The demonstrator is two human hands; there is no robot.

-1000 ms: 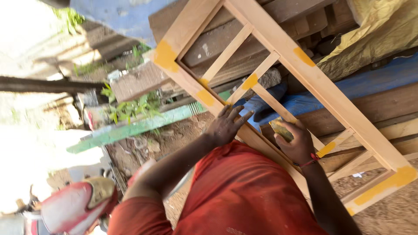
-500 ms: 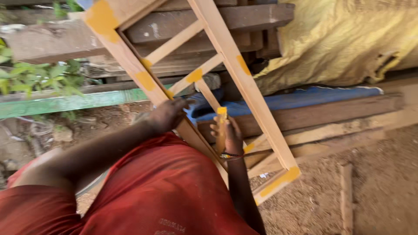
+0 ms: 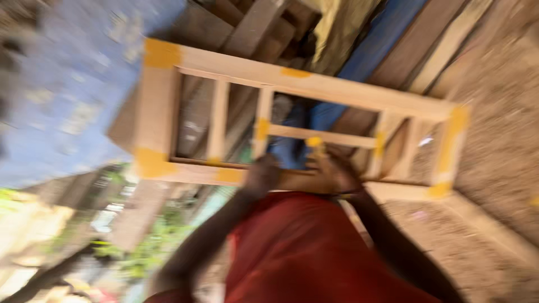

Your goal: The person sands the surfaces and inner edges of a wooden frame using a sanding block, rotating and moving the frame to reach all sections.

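Both hands sit at the frame's near rail: the left hand on the rail, the right hand just beside it under a crossbar. Open bays between the slats leave gaps to pass through. Behind them, stacked planks and a blue sheet block the way. Bare ground lies open to the right.

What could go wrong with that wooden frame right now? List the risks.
1. Left hand only rests on the lower rail of the wooden frame, so the frame might tip or slide.
2. Right hand works at a joint with yellow filler; fingers could get pinched or the patches smeared.
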